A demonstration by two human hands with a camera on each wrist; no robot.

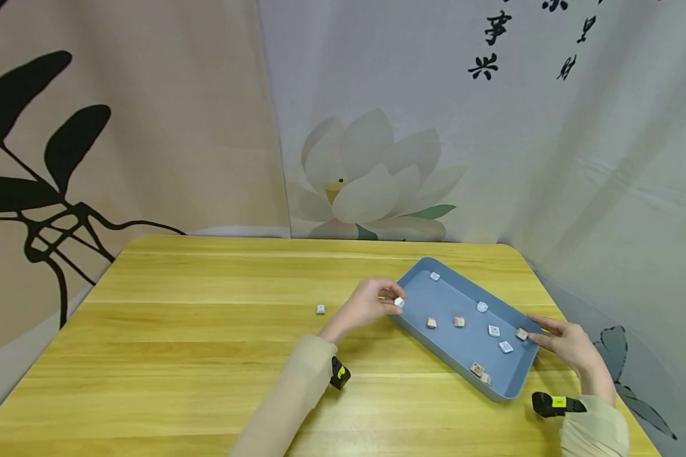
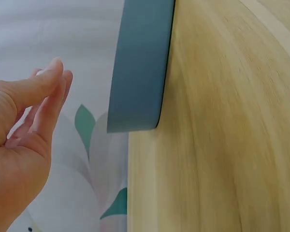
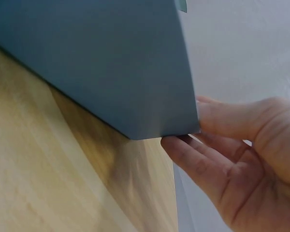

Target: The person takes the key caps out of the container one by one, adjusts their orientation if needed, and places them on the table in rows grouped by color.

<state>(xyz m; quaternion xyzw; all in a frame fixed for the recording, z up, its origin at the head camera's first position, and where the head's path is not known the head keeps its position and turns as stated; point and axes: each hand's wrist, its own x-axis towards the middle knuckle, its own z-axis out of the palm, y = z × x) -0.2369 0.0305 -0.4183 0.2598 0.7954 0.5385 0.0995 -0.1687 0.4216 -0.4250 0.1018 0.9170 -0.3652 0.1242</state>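
Note:
My left hand (image 1: 371, 301) pinches a small white keycap (image 1: 399, 302) between thumb and fingers, just over the left rim of a blue-grey rectangular tray (image 1: 446, 352). In the left wrist view the fingertips meet and mostly hide the keycap. At the tray's right end, my right hand (image 1: 568, 346) grips the wall, thumb over the rim and fingers against the outside, as the right wrist view shows. A beige keycap (image 1: 522, 333) lies inside, close to that thumb. Several other white and beige keycaps are scattered in the tray, among them a white one (image 1: 494, 331).
One white keycap (image 1: 321, 309) lies on the wooden table (image 1: 177, 355), left of my left hand. Behind the table hangs a printed curtain (image 1: 206, 114) with a lotus and black leaves. The tray sits slantwise near the table's right edge.

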